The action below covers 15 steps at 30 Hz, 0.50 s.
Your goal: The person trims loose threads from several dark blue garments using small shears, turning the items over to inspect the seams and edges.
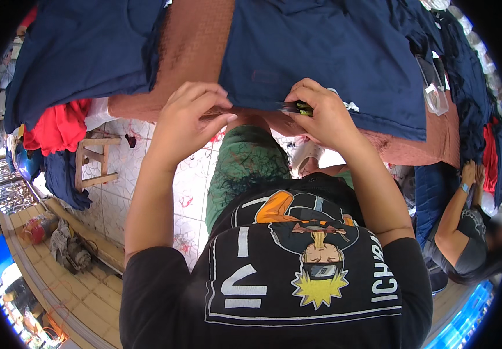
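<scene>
My right hand (322, 113) is closed around small thread snips (303, 108) with a dark green and yellowish grip. The metal blades point left, beside the near hem of a navy blue garment (320, 52) spread on the table. Just off that garment's near left corner is my left hand (190, 119), its thumb and fingers curved with a gap between the tips. Nothing shows in that gap. A second navy garment (88, 52) lies farther left and hangs over the table's near edge.
Brown textured cloth (195, 41) covers the table. Red fabric (59, 128) hangs at left above a wooden stool (96, 163). Thread scraps litter the tiled floor (190, 200). A clear plastic piece (435, 96) hangs at the table's right. Another person (466, 232) works at far right.
</scene>
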### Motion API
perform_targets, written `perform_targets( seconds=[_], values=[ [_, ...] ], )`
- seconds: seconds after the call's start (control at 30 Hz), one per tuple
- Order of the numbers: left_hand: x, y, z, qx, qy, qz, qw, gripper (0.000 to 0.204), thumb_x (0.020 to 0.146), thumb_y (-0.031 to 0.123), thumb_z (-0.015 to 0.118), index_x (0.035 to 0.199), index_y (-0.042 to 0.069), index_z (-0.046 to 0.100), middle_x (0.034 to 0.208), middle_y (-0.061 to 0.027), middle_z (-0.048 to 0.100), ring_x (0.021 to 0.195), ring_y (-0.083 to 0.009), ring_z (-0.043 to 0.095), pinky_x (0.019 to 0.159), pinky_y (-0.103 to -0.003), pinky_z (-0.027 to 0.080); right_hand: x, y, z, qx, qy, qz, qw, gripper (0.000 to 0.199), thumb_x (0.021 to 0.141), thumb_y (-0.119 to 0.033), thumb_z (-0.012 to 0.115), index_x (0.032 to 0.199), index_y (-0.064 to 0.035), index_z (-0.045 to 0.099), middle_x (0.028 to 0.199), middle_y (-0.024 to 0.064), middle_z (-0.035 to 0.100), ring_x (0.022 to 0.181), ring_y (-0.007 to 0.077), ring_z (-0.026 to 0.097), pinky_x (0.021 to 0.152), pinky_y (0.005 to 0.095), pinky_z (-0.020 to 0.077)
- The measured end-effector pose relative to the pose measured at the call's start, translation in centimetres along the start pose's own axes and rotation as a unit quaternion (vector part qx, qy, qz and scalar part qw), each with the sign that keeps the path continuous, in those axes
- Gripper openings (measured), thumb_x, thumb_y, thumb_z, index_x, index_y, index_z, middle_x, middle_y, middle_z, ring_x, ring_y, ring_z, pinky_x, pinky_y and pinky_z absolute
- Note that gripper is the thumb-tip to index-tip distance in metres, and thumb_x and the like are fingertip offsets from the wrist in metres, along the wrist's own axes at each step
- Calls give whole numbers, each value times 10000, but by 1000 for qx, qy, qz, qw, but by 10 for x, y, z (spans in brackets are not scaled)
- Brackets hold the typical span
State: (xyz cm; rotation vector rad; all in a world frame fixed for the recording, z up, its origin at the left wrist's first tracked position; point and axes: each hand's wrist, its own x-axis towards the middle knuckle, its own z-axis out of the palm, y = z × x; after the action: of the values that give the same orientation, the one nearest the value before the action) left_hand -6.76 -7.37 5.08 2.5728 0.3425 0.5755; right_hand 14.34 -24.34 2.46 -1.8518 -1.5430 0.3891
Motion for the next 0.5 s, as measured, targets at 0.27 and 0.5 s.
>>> perform_targets(
  seconds=[0.27, 0.5],
  values=[
    [31, -13, 38, -5, 197, -38, 980, 317, 682, -24, 666, 970, 106, 685, 1035, -42, 620, 905, -217, 610, 802, -325, 490, 0, -19, -19, -97, 136, -39, 985, 355, 719, -132, 743, 1054, -83, 636, 1111, 50, 654, 862, 306, 661, 744, 390, 545],
    [57, -14, 44, -341, 277, -155, 885, 181, 912, 5, 561, 1079, -23, 627, 1032, -83, 676, 941, -117, 627, 809, -247, 502, -23, 34, -97, -270, -6, 43, 962, 360, 726, -54, 706, 1081, -60, 647, 1169, 98, 649, 922, 282, 672, 798, 372, 531]
  ],
)
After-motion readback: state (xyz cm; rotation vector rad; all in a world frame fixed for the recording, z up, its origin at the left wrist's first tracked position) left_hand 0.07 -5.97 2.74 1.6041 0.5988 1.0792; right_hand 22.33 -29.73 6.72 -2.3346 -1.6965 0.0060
